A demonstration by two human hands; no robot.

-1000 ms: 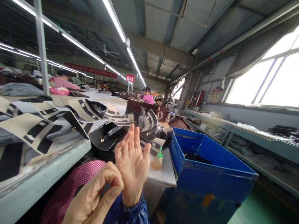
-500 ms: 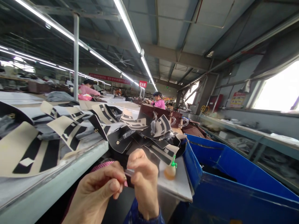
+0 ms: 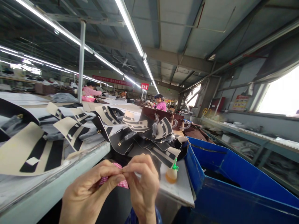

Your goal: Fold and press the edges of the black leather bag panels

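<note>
My left hand (image 3: 93, 186) and my right hand (image 3: 143, 182) meet in front of me, thumbs and forefingers pinched tip to tip. Whatever is between the fingertips is too small or too hidden to make out. Below them lies a dark panel (image 3: 113, 205), partly covered by my hands, with a pink checked cloth (image 3: 120, 183) showing behind the fingers. Right of my right hand, a squeeze bottle (image 3: 171, 175) with a green cap and amber liquid stands upright on the small table (image 3: 179, 193).
Black-and-cream bag panels (image 3: 72, 132) with metal fittings cover the left bench (image 3: 77, 158) and pile up ahead. A blue bin (image 3: 233, 186) stands at right, with a shelf (image 3: 263, 133) beyond. Brown bags (image 3: 161, 113) and a co-worker in pink (image 3: 161, 104) are farther back.
My right hand's fingers have come in to meet the left fingertips in a pinch; before, the hands were slightly apart. The view has shifted a little.
</note>
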